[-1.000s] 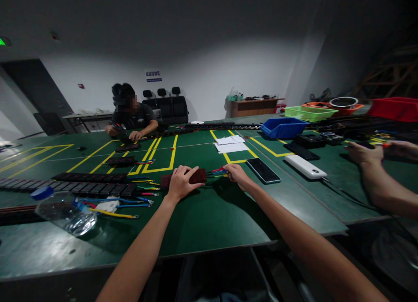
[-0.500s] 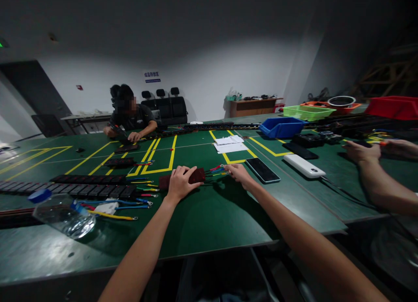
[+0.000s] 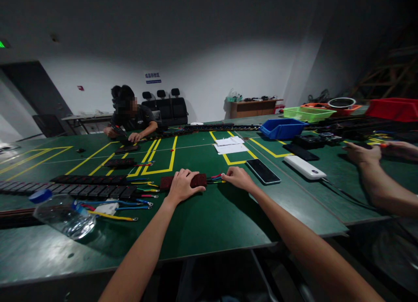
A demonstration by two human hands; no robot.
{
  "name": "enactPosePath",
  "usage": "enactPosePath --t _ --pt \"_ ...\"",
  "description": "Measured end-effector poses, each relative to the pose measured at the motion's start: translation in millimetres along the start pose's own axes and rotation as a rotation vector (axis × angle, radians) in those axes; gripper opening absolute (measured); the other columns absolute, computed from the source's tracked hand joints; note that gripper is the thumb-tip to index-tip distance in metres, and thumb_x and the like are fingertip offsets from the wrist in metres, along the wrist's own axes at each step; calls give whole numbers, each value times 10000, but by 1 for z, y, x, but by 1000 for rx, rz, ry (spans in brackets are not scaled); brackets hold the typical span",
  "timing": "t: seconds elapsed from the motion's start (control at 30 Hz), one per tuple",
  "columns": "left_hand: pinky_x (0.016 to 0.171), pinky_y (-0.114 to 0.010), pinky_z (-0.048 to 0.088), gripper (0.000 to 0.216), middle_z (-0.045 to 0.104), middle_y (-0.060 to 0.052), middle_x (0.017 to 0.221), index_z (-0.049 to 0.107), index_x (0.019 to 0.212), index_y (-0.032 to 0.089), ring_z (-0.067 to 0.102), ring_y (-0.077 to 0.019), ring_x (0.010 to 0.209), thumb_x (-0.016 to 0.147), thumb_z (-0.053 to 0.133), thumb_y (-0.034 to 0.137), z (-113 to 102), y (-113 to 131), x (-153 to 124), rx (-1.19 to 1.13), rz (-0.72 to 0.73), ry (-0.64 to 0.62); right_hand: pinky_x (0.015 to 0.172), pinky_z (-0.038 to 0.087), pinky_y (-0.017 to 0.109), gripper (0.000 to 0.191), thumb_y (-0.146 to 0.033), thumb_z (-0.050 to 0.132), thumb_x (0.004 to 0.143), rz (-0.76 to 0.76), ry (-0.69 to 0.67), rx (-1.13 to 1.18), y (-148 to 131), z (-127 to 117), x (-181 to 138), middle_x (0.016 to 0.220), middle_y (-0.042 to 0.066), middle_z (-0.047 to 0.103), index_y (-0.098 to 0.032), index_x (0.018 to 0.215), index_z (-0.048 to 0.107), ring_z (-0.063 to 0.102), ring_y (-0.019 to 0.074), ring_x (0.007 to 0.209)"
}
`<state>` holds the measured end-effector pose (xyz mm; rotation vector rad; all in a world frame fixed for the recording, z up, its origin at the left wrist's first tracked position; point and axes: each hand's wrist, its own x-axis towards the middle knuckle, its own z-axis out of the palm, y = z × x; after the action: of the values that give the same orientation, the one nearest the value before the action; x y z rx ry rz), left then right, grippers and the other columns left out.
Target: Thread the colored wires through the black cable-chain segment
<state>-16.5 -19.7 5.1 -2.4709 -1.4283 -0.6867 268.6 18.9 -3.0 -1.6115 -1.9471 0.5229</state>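
Note:
My left hand point(image 3: 182, 185) lies curled over a dark red block point(image 3: 197, 180) on the green table point(image 3: 202, 219) and presses it down. Just right of the block, my right hand point(image 3: 237, 178) is closed on a bunch of short coloured wires point(image 3: 216, 178) that stick out of the block's right end. To the left lies a row of black blocks point(image 3: 94, 190) with more loose coloured wires point(image 3: 130, 202) beside it.
A clear water bottle point(image 3: 60, 215) lies at the near left. A black phone point(image 3: 263, 171), a white power bank point(image 3: 304, 167), white papers point(image 3: 230, 144) and a blue bin point(image 3: 281, 128) sit to the right. Another person's forearm point(image 3: 375, 180) rests at right; a seated person point(image 3: 132, 117) works across the table.
My right hand has drawn in toward the block's right end, and the wire bunch now looks shorter between hand and block. My left hand stays on the block.

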Motion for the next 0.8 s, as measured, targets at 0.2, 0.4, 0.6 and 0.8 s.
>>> enactPosePath --t 0.2,0.4,0.6,0.8 --pt "828 -400 426 548 661 -92 1057 678 1252 218 557 -267 987 942 533 645 -1 3 0 -11 -19 16 556 287 260 302 -499 665 836 9 -35 -103 -2 -4 -1 769 51 700 -217 731 687 599 180 688" --pt "841 -404 423 553 661 -89 1059 676 1246 218 558 -268 999 931 550 654 0 3 -1 -19 -34 17 583 287 272 398 -494 509 939 11 -32 -159 -2 -11 1 798 80 711 -225 768 747 608 198 706" --pt "840 -402 425 549 662 -87 1062 676 1242 217 561 -268 1002 926 562 651 -1 3 -1 -31 -39 12 643 331 298 468 -467 408 982 123 7 -230 0 -16 1 918 138 734 -227 829 780 652 261 800" --pt "865 -414 428 542 665 -82 1088 671 1252 231 556 -273 1030 923 567 650 -4 5 0 -35 -66 -17 665 357 266 511 -473 388 979 157 -101 -206 -1 -20 4 894 101 736 -221 820 803 655 228 807"
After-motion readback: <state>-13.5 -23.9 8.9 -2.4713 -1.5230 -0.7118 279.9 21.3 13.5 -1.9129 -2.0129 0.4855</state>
